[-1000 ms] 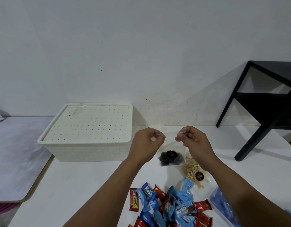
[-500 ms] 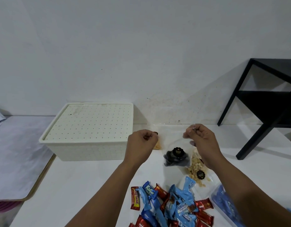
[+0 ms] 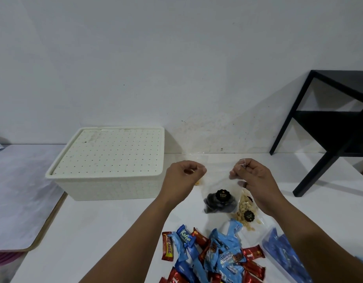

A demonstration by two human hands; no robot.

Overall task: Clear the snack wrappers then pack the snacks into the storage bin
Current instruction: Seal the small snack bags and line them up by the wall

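two hands hang above the white surface (image 3: 115,231) just right of the lidded storage bin (image 3: 109,162), and they are now well apart where a second ago they were nearly touching over a clear packet. the right hand (image 3: 252,178) is closed in a pinch on the top corner of the clear bag of dark cookies (image 3: 219,201), which dangles below it just right of the bin; the left hand (image 3: 184,174) has pulled back toward the bin's right wall and is clenched, though whether it still grips any film cannot be told. behind the left hand, close to the bin's near right corner, lies another clear packet (image 3: 197,160) with a little yellow snack showing at its edge. a bag of peanuts (image 3: 246,213) rests on the surface further right of the bin, partly under the right wrist. the pile of blue and red wrapped bars (image 3: 213,256) sits nearer the camera than the bin, untouched, with a clear tray of blue packs (image 3: 282,252) beyond it to the right. the separation suggests the bag has been pulled open or its seal worked loose. the bin's lid is still on, so packing has not begun and the lid must come off first.
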